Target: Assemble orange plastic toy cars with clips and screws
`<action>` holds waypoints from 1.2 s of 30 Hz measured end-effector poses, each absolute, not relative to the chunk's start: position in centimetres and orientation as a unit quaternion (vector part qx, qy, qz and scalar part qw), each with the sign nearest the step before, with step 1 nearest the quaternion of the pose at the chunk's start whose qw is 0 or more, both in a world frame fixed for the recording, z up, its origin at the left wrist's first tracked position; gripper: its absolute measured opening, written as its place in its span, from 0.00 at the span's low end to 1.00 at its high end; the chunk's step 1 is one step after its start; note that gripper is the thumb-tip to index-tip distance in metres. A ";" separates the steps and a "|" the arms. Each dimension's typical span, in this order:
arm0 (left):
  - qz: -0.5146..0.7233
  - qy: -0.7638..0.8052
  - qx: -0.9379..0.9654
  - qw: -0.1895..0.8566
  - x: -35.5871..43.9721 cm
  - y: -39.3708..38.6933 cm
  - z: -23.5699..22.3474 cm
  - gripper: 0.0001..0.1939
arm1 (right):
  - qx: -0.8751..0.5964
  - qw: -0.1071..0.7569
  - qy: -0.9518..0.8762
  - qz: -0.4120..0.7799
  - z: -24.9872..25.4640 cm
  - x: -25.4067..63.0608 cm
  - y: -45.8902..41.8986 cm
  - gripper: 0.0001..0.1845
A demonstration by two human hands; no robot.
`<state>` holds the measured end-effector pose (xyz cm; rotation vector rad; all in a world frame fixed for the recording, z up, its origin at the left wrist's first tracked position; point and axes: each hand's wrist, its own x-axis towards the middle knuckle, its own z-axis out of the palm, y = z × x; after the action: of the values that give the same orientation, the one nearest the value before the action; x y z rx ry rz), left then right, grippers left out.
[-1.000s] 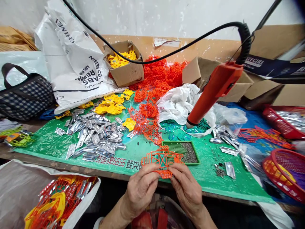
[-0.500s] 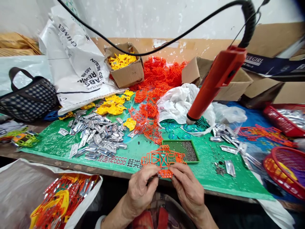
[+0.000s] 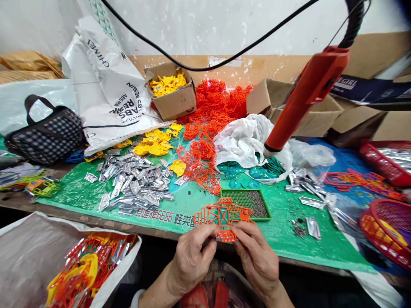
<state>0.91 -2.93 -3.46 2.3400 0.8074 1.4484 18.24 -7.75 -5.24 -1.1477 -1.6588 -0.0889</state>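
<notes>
An orange plastic lattice frame [image 3: 221, 214], shaped like a toy vehicle's roll cage, is held between both hands at the table's front edge. My left hand [image 3: 195, 252] pinches its lower left part, thumb and fingers closed. On the lower right, my right hand [image 3: 257, 256] grips it with bent fingers. Just behind the frame lies a green tray [image 3: 268, 209] with many small screws [image 3: 257, 201]. Above and to the right hangs a red electric screwdriver [image 3: 305, 98], touched by neither hand.
Silvery metallic parts [image 3: 138, 184] lie heaped left of centre, near yellow plastic parts [image 3: 154, 143]. Orange frames [image 3: 212, 111] pile up at the back. A white sack [image 3: 105, 94] and a cardboard box [image 3: 176, 102] stand behind. An open bag [image 3: 128, 261] of mixed parts sits front left.
The whole view has shifted slightly, so most things appear a little further right and lower. The screwdriver has swung a bit to the right and up. Both hands keep hold of the orange frame.
</notes>
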 end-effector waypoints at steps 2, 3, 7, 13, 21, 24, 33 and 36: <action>0.492 0.278 0.816 0.124 0.9 -3.0 -3.5 0.17 | -0.484 0.533 -0.692 -0.043 -5.1 18.2 -7.8 0.14; 0.487 0.277 0.820 0.117 0.8 -3.0 -3.4 0.16 | -0.486 0.533 -0.692 -0.044 -5.1 18.2 -7.8 0.13; 0.474 0.275 0.832 0.086 0.8 -3.0 -3.1 0.15 | -0.490 0.521 -0.696 -0.061 -5.1 18.3 -8.0 0.12; 0.454 0.254 0.851 0.070 0.6 -3.1 -2.4 0.17 | -0.473 0.506 -0.712 -0.114 -5.3 18.5 -8.2 0.12; 0.194 0.288 0.909 0.232 -0.1 -2.7 2.2 0.13 | -0.453 0.440 -0.764 0.131 -2.3 18.6 -8.1 0.07; 0.120 0.285 0.916 0.257 -0.2 -2.2 3.7 0.12 | -0.443 0.416 -0.773 0.183 -1.5 18.6 -8.2 0.07; 0.001 0.247 0.833 0.494 0.8 0.1 4.2 0.08 | -0.480 0.392 -0.672 0.406 -0.3 19.8 -8.1 0.15; -0.021 0.311 0.729 0.610 1.0 -0.1 3.5 0.08 | -0.496 0.364 -0.660 0.430 -0.3 20.0 -7.7 0.17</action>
<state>1.02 -0.15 3.46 1.6822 0.7179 -0.0475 20.03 -7.65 -0.30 -1.2770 -1.6991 1.1049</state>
